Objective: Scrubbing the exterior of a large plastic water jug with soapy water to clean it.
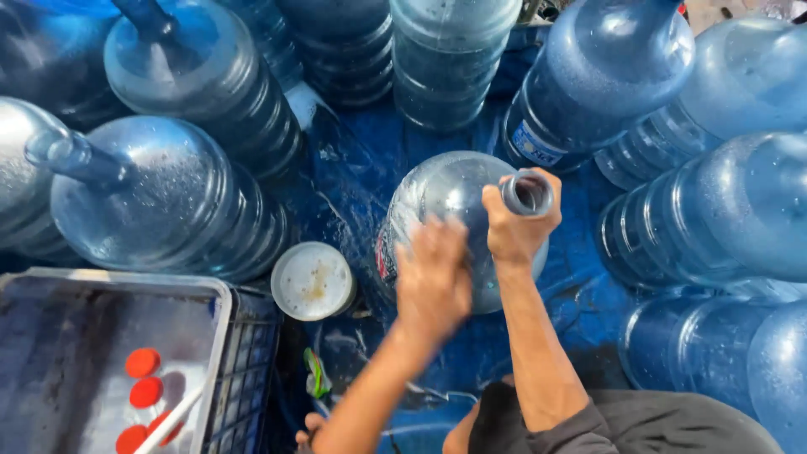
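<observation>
Head view. I see one jug (450, 202) standing upright on the blue tarp (580, 277), near the tarp's middle, ringed by other jugs (168, 202) on every side. Its long axis runs vertical, so the open neck (528, 193) points straight up at the camera.

Right hand (517, 223): grip clenched around the neck, fingers wrapped just below the rim. The neck sits directly inside this grip; the jug body lies below and to the left of it.

Left hand (433, 282): blurred, laid flat against the jug's shoulder on the near side, fingers spread. I cannot tell whether this grip closes on anything; it appears to press rather than grasp.

The right hand is the one on the neck; the left is nearer the body.

Beside the jug, toward the tarp's left edge, a round white lid (313, 282) lies flat. Further left, a crate (248, 361) carries a tray (220, 319) holding red caps (143, 363).
</observation>
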